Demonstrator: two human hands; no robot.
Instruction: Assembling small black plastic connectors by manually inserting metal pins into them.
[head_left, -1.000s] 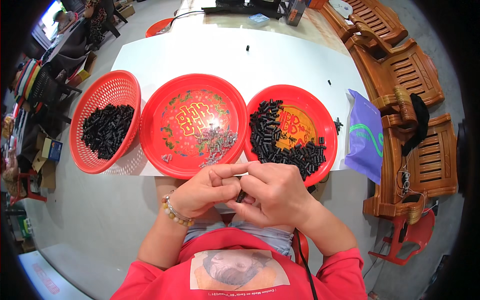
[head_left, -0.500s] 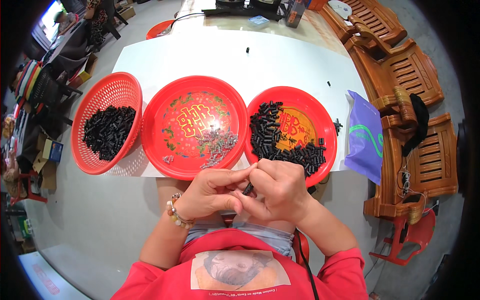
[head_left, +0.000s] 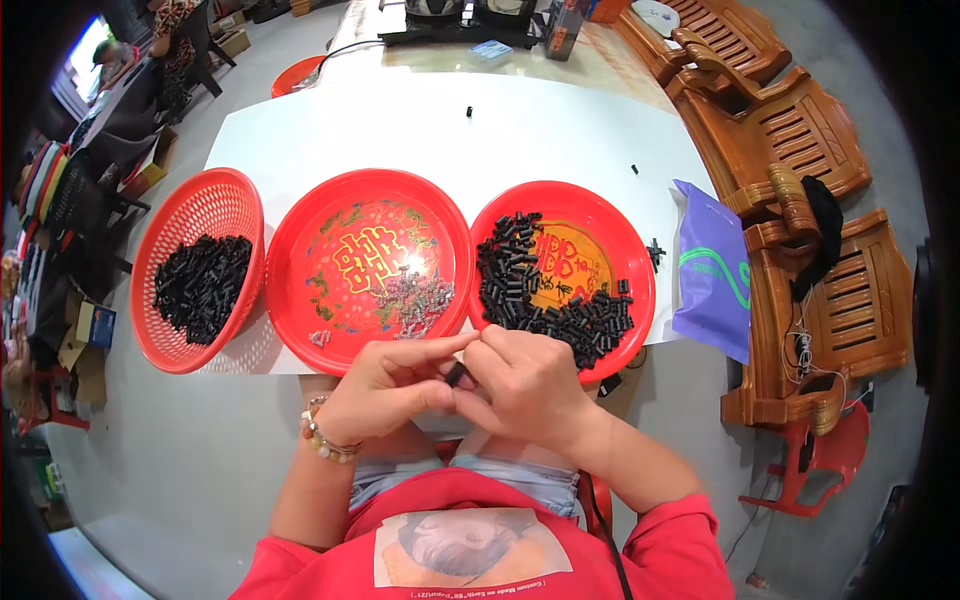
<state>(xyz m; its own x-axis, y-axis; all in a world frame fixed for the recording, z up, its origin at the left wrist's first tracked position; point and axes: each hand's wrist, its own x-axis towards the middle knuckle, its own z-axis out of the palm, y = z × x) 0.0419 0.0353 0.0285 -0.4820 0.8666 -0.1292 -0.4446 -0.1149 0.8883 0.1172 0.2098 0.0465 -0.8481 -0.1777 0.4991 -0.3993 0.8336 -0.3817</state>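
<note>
A small black part (head_left: 455,375) sits pinched between both hands, just below the table edge. The left hand (head_left: 385,390) and right hand (head_left: 520,385) close fingertips on it together. Beyond lie the middle tray (head_left: 300,260), right tray (head_left: 640,270) and basket (head_left: 240,210).

Three round containers sit in a row on the worktop (head_left: 450,130): a basket (head_left: 215,205) of small cylinders on the left, a tray (head_left: 340,210) with tiny parts in the middle, a tray (head_left: 610,215) heaped with cylinders on the right. A bag (head_left: 712,270) lies right of them, wooden benches (head_left: 800,160) beyond. Both hands meet just before the trays.
</note>
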